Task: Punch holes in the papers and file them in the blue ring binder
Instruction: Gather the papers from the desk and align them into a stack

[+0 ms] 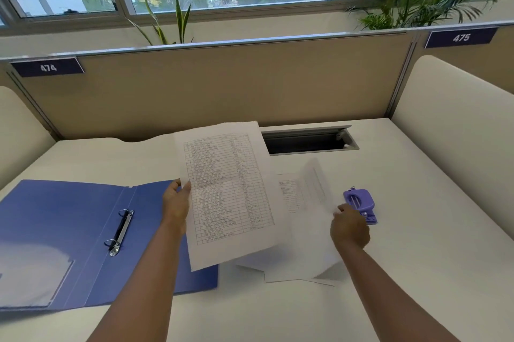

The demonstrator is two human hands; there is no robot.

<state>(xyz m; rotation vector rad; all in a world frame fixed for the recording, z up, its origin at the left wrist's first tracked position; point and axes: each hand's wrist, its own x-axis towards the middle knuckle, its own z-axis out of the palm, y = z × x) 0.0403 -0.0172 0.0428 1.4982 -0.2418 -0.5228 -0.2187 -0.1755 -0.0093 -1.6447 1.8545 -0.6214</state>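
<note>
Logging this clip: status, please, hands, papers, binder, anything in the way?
Left hand shut on printed sheet, lifted. Right hand on blurred sheet beside purple punch. Blue binder open, rings empty. Nothing blocking.

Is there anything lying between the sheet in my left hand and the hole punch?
Yes. The loose papers lie on the desk between the sheet in your left hand and the hole punch; your right hand is lifting one in front of it.
</note>
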